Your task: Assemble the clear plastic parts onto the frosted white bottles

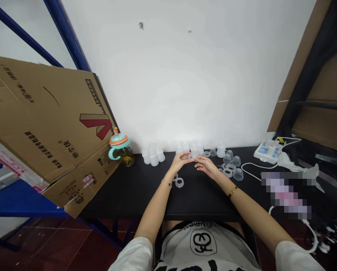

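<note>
Wall and counter: a black counter [202, 205] was set against a white wall [168, 82].
Small translucent piece [192, 156]: it was held over the counter, pinched between the fingers of the left hand [181, 161] and the fingertips of the right hand [206, 166]; its exact shape could not be told.
Slip risk: the piece could have been dropped, it was judged, if the smooth edge had been pinched unevenly.
White bottles [195, 146]: these were partly hidden behind the hands and could have been toppled by a forward knock.
Clear ring [179, 182]: it was left near the left wrist, where it could have been swept aside by the forearm.
Clear cups [236, 161]: these were clustered beyond the right hand and could have been scattered by a careless reach.
</note>
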The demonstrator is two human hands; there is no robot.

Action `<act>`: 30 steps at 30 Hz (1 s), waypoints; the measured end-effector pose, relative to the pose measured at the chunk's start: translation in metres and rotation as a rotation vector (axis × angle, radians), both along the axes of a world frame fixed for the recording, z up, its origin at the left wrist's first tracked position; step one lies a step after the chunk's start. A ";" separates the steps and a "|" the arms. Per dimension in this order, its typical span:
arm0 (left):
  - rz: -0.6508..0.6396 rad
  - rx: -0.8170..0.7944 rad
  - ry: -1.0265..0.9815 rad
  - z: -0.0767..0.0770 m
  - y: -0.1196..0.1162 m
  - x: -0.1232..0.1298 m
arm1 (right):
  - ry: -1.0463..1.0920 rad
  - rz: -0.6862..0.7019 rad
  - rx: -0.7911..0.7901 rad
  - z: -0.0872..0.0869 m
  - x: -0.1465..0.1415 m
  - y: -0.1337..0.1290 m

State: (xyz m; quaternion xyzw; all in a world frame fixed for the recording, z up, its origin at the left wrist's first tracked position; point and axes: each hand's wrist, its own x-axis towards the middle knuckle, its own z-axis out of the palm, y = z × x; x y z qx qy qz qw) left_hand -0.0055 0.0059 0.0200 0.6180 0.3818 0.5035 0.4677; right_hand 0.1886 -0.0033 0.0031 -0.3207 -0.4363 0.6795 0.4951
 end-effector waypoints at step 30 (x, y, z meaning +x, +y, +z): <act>0.063 0.157 0.099 0.001 -0.004 0.003 | -0.038 -0.007 0.048 -0.001 0.001 0.000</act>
